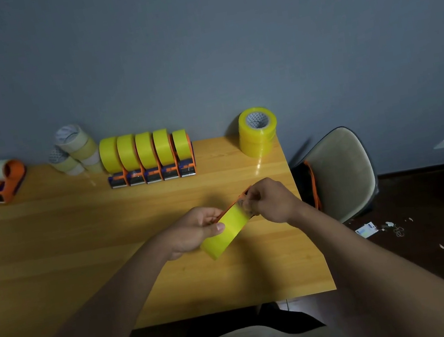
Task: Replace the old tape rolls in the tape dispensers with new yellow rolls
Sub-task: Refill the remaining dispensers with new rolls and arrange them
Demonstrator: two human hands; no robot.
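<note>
Hands [195, 228] [271, 201] pinching yellow-roll dispenser [226, 228], loaded dispensers [148, 157] behind, spare rolls [257, 131] right.

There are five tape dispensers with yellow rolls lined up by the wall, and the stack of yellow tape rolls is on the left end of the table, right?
Not quite. The head view shows the five tape dispensers lined up by the wall, but the stack of yellow tape rolls stands at the table's right end, not the left.
</note>
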